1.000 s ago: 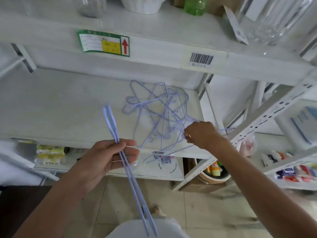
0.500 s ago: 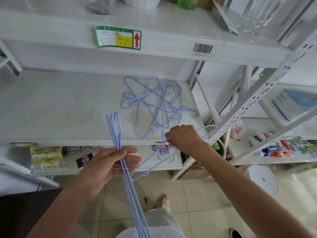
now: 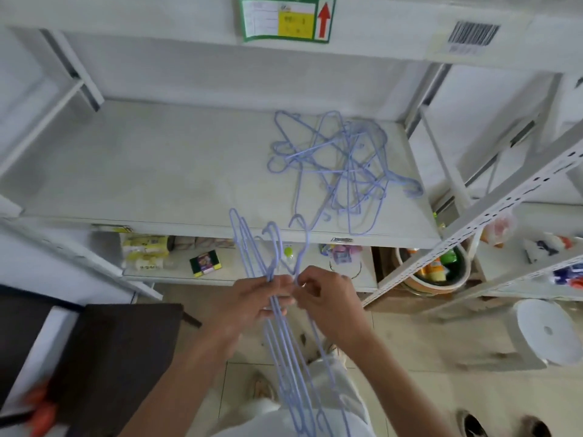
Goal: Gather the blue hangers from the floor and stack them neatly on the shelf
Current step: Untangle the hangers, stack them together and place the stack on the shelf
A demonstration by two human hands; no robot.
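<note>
**Hangers squared up in hand before stacking**

While both hands work close to the body, the left hand [image 3: 252, 302] curls round a bundle of blue hangers [image 3: 285, 351], gripping it near the necks so the hooks stand up together and the long bodies hang toward the floor. Touching it, the right hand [image 3: 325, 298] pinches the neck of one more hanger [image 3: 304, 244], apparently to line it up with the bundle; held like this, the set should lie flat when put down. Beyond the hands, on the white shelf [image 3: 142, 171], a tangled heap of hangers [image 3: 344, 165] lies well apart, toward the right end, not yet sorted. Farther up, a green label [image 3: 285, 17] marks the upper shelf edge.
</note>
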